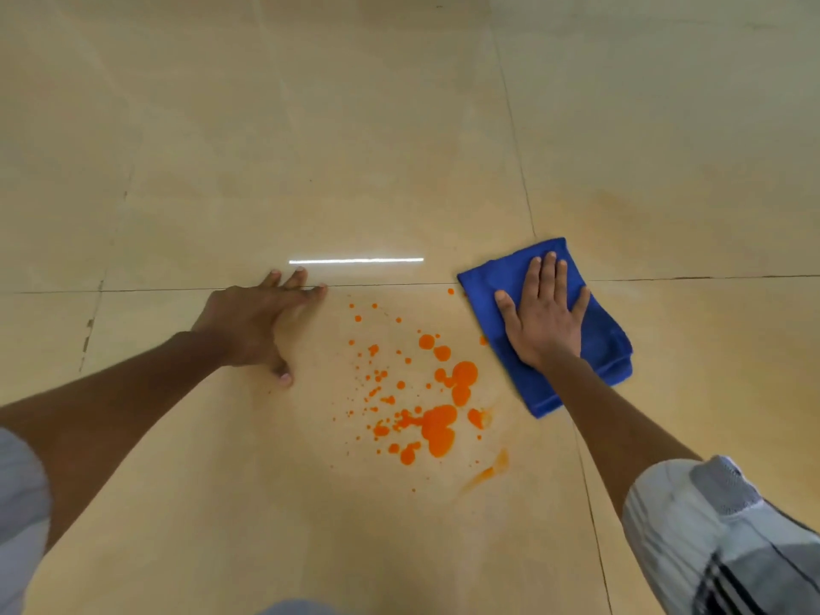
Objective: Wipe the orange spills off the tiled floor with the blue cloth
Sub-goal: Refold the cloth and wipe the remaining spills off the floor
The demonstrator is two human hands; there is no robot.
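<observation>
Now right hand [543, 312] flat on blue cloth [608, 344], right of orange spills [437, 426]; left hand [253, 321] splayed on floor [310, 126]. Cloth soft, limp; we judge palm pressure at centre best.

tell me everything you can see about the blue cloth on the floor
The blue cloth is bright royal blue and looks soft, like microfibre, folded into a thick rough rectangle lying flat and skewed on the beige tiled floor, across a grout line. The right hand presses on it with straight, spread fingers, covering its middle. It sits just right of the orange spills, with a few drops at its left edge. No orange staining shows on its visible top.
</observation>
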